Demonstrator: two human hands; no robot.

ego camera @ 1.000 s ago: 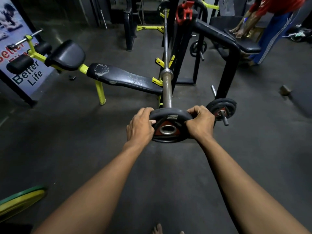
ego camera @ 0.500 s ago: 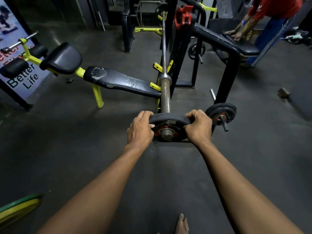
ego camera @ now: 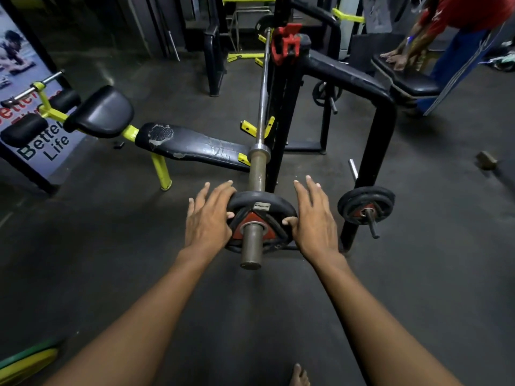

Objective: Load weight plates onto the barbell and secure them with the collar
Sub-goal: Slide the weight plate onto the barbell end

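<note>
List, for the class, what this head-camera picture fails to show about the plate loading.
- Far end of the barbell: lost in the dark rack, head view.
- Palm contact: the left hand and right hand flank the weight plate fingers spread; touching or just released is unclear.
- Plate label: too small to read.
- Red collar: clipped or merely resting, unclear.
- Yellow-green plate: cut off by the left edge.

We see the weight plate (ego camera: 260,218) threaded on the barbell (ego camera: 255,174) sleeve at centre, our left hand (ego camera: 207,218) at its nine o'clock, our right hand (ego camera: 313,218) at three. Bench (ego camera: 192,147) at ten o'clock, a second plate (ego camera: 366,208) on its peg at three.
</note>
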